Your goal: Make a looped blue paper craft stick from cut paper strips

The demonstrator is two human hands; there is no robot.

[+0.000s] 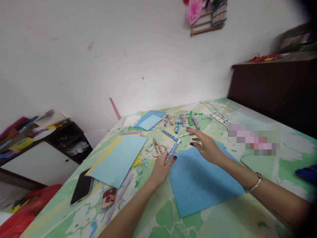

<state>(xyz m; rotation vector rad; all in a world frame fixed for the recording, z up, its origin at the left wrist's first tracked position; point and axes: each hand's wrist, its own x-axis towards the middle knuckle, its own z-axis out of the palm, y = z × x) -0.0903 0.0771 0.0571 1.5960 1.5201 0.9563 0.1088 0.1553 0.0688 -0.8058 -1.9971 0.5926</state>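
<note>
My left hand [159, 168] is closed round a slim tube with a blue and white pattern [172, 150] and a white tip. My right hand [205, 145] hovers above a large blue sheet [205, 185], thumb and fingers apart, with nothing gripped. Just beyond its fingertips lies a thin white stick [184, 135]. A blue strip with dark dots [170, 135] rests past the tube. Left of my left hand are gold-handled scissors [156, 148]. Farther back stand or lie several small decorated tubes, among them a blue one [177, 126] and a purple one [182, 119].
Light blue and yellow sheets [121, 158] are stacked at left, near a black phone [81, 188] and a dark red case [109, 198]. Paper scraps litter the patterned tablecloth [168, 219]. A dark cabinet [267, 82] stands at right. One item at right is pixelated.
</note>
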